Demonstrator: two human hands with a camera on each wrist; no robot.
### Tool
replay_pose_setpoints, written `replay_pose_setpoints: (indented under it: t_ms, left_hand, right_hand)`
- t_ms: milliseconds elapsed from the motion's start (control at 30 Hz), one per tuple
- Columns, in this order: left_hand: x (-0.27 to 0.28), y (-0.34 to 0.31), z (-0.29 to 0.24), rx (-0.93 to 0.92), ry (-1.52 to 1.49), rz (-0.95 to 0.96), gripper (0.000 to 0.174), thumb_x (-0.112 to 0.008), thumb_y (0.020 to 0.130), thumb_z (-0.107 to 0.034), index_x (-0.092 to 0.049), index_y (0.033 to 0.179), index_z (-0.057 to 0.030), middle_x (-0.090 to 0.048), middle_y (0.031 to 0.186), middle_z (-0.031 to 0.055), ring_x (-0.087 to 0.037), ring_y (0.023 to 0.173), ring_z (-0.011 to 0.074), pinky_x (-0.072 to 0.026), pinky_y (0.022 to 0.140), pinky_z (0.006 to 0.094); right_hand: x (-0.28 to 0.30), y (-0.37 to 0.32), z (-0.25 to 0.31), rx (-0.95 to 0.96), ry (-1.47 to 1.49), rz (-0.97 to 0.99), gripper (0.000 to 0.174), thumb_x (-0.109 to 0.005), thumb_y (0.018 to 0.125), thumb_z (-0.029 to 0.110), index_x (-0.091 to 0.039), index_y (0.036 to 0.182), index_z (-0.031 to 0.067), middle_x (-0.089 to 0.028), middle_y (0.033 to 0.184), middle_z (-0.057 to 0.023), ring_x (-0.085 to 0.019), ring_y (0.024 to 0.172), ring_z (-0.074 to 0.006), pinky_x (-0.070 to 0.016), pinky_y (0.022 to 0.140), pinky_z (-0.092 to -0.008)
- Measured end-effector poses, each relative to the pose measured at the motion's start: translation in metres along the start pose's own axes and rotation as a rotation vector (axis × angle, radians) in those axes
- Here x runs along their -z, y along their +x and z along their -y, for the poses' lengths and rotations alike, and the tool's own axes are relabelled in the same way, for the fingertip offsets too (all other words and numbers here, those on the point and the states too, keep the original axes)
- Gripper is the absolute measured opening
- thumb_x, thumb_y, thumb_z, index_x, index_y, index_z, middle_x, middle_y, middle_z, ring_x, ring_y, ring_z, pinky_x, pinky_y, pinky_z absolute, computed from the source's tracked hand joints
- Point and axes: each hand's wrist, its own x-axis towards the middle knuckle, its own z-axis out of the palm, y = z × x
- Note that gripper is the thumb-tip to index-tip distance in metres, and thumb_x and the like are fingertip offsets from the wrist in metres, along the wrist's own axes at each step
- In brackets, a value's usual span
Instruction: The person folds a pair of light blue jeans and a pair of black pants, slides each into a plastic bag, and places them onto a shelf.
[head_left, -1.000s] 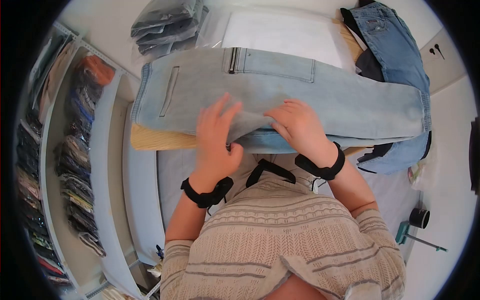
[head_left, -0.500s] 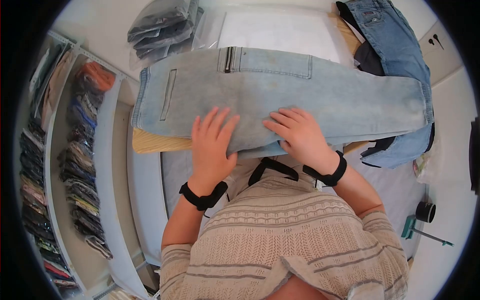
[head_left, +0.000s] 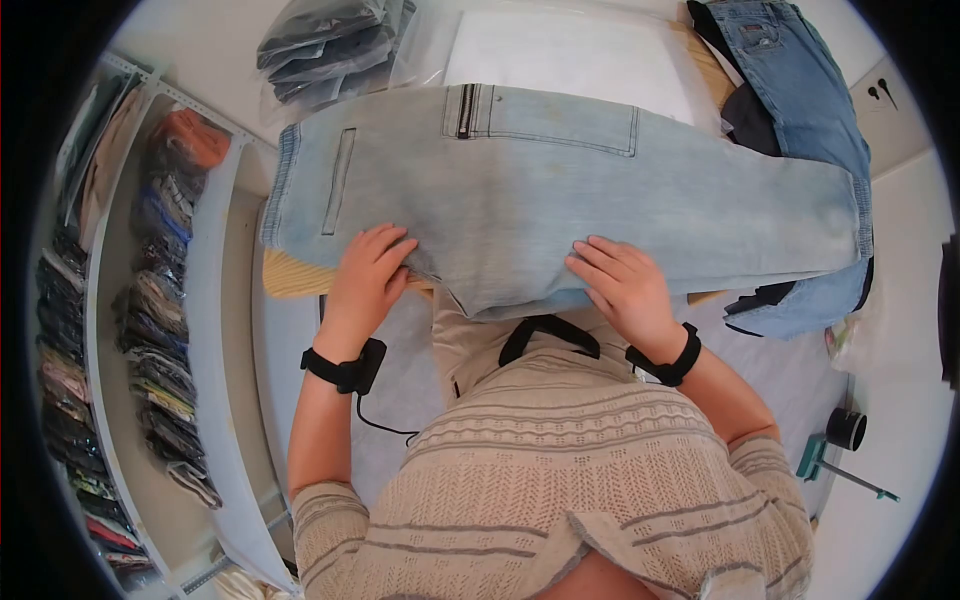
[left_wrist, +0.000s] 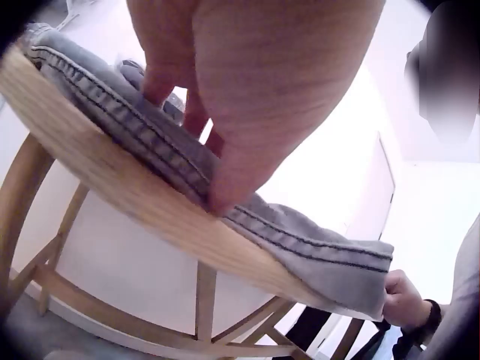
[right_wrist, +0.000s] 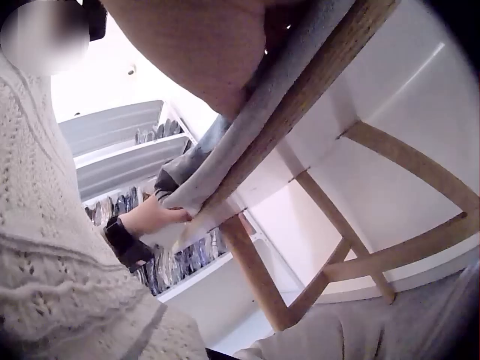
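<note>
A pair of light blue jeans (head_left: pixel 540 190) lies folded lengthwise across a wooden table (head_left: pixel 295 275), with a zipped pocket (head_left: pixel 467 110) along the far side. My left hand (head_left: pixel 370 270) rests on the near edge, left of the middle. In the left wrist view its thumb (left_wrist: pixel 236 184) presses beside the stitched seam (left_wrist: pixel 150 135), fingers over the top of the denim. Farther right, my right hand (head_left: pixel 630 290) lies on the cloth with fingers fairly straight. A pointed part of the jeans hangs over the front edge between the hands.
Darker blue jeans (head_left: pixel 790 90) drape over the table's right end. Bagged dark garments (head_left: pixel 335 50) are stacked at the back left beside a white plastic-wrapped pile (head_left: pixel 570 50). Shelves (head_left: pixel 225 330) of packed clothes stand on the left.
A raised fold at the near edge between my hands has come down flatter. My left hand has slid left along that edge; my right hand has shifted slightly right and toward me.
</note>
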Motion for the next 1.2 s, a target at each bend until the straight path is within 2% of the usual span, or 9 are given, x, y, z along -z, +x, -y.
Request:
replay_pose_setpoints:
  t_ms: [133, 233, 300, 467, 533, 600, 733, 1033, 1200]
  left_hand:
    - [0.0, -0.005, 0.013, 0.093, -0.074, 0.043, 0.03, -0.059, 0.07, 0.008, -0.055, 0.098, -0.0023, -0.056, 0.108, 0.0138, -0.051, 0.108, 0.0323, -0.0403, 0.093, 0.0401]
    - [-0.001, -0.012, 0.022, 0.248, -0.164, -0.09, 0.025, -0.052, 0.07, 0.013, -0.053, 0.091, -0.0007, -0.056, 0.103, 0.0142, -0.052, 0.105, 0.0325, -0.0396, 0.094, 0.0429]
    - [0.001, -0.017, 0.033, -0.013, -0.04, -0.013, 0.027, -0.051, 0.068, 0.012, -0.053, 0.092, -0.0011, -0.056, 0.101, 0.0135, -0.052, 0.106, 0.0333, -0.0386, 0.096, 0.0455]
    - [0.024, -0.011, -0.008, 0.023, -0.035, 0.07, 0.042, -0.057, 0.063, 0.007, -0.053, 0.103, -0.0051, -0.053, 0.113, 0.0122, -0.046, 0.116, 0.0343, -0.0329, 0.101, 0.0469]
    - [0.021, -0.002, -0.028, 0.003, -0.052, 0.08, 0.049, -0.061, 0.061, 0.004, -0.054, 0.108, -0.0071, -0.051, 0.12, 0.0121, -0.043, 0.12, 0.0345, -0.031, 0.103, 0.0463]
    - [0.012, 0.009, -0.04, -0.065, -0.046, 0.116, 0.063, -0.066, 0.058, 0.001, -0.053, 0.118, -0.0113, -0.044, 0.133, 0.0108, -0.038, 0.126, 0.0316, -0.029, 0.104, 0.0458]
    - [-0.012, 0.018, -0.036, -0.069, 0.01, 0.117, 0.067, -0.069, 0.055, -0.001, -0.054, 0.12, -0.0129, -0.045, 0.133, 0.0091, -0.041, 0.125, 0.0291, -0.0334, 0.101, 0.0459]
    - [-0.012, 0.025, -0.031, -0.13, -0.009, 0.017, 0.065, -0.068, 0.053, 0.005, -0.056, 0.116, -0.0087, -0.055, 0.123, 0.0078, -0.051, 0.115, 0.0291, -0.0457, 0.088, 0.036]
    - [-0.015, 0.013, -0.015, 0.136, 0.064, 0.068, 0.067, -0.064, 0.058, 0.01, -0.052, 0.121, -0.0079, -0.055, 0.124, 0.0094, -0.05, 0.116, 0.0295, -0.0457, 0.089, 0.0377]
  right_hand:
    - [-0.001, -0.003, -0.005, -0.114, 0.152, -0.031, 0.034, -0.063, 0.067, 0.004, -0.063, 0.101, 0.0062, -0.064, 0.103, -0.0067, -0.059, 0.102, -0.0248, -0.0467, 0.084, -0.037]
    - [0.022, 0.007, 0.004, 0.004, 0.022, -0.098, 0.032, -0.067, 0.067, 0.007, -0.063, 0.099, 0.006, -0.065, 0.101, -0.0056, -0.058, 0.103, -0.0243, -0.0458, 0.085, -0.0374]
    - [0.007, -0.003, -0.001, 0.039, 0.007, -0.03, 0.033, -0.069, 0.067, 0.009, -0.063, 0.099, 0.0056, -0.065, 0.103, -0.006, -0.057, 0.104, -0.0247, -0.0454, 0.085, -0.0378]
    - [0.011, -0.007, -0.001, 0.088, 0.085, 0.092, 0.048, -0.075, 0.064, 0.017, -0.059, 0.108, 0.0056, -0.058, 0.117, -0.0094, -0.054, 0.109, -0.0265, -0.0438, 0.087, -0.0387]
    - [0.014, -0.004, 0.004, -0.03, 0.045, 0.159, 0.067, -0.077, 0.059, 0.016, -0.051, 0.12, 0.0061, -0.049, 0.129, -0.0119, -0.049, 0.115, -0.0271, -0.041, 0.09, -0.0393]
    - [0.012, -0.006, 0.007, -0.09, -0.052, 0.186, 0.073, -0.076, 0.057, 0.013, -0.048, 0.124, 0.0065, -0.047, 0.131, -0.0123, -0.047, 0.117, -0.0275, -0.039, 0.092, -0.0396]
    - [0.022, -0.006, -0.002, -0.288, -0.162, 0.146, 0.08, -0.073, 0.053, 0.005, -0.044, 0.128, 0.0071, -0.046, 0.132, -0.0128, -0.042, 0.123, -0.028, -0.0335, 0.098, -0.0411]
    - [0.046, -0.028, -0.042, -0.26, -0.269, 0.021, 0.06, -0.064, 0.058, -0.003, -0.054, 0.116, 0.0045, -0.058, 0.117, -0.0114, -0.053, 0.112, -0.0284, -0.0407, 0.092, -0.04]
    - [0.055, -0.035, -0.043, -0.151, -0.306, 0.03, 0.051, -0.057, 0.057, -0.008, -0.06, 0.107, 0.0031, -0.063, 0.109, -0.01, -0.058, 0.105, -0.027, -0.0457, 0.087, -0.0384]
